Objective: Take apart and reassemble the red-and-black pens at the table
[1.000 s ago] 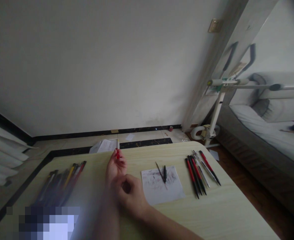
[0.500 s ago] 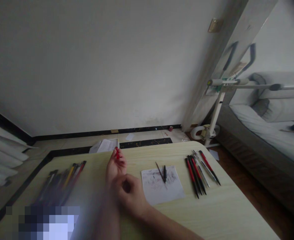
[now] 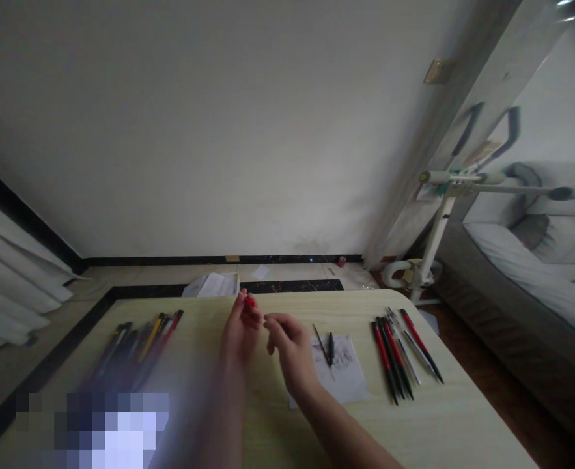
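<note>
My left hand (image 3: pixel 239 329) is raised over the far part of the table, fingers curled around a small red piece (image 3: pixel 250 301) that looks like part of a pen. Close by on its right is my right hand (image 3: pixel 292 352), thumb and fingers drawn together in a pinch; whatever is between the fingertips is too small to make out. Beyond the right wrist lies a scribbled sheet of paper (image 3: pixel 343 383). A thin pen refill (image 3: pixel 322 344) and a short black pen part (image 3: pixel 331 349) rest on it, their lower ends near each other.
Several red-and-black and clear pens (image 3: pixel 386 359) lie at the table's right. Another group of pens (image 3: pixel 146 345) is at the left, partly blurred. Behind the wooden table (image 3: pixel 277 436) stand a wall and a box with papers (image 3: pixel 213 284). White exercise equipment (image 3: pixel 436 241) is on the right.
My right hand has come away from the left wrist and moved up and right, beside the left fingers. The left hand still has the red piece. The view has shifted slightly.
</note>
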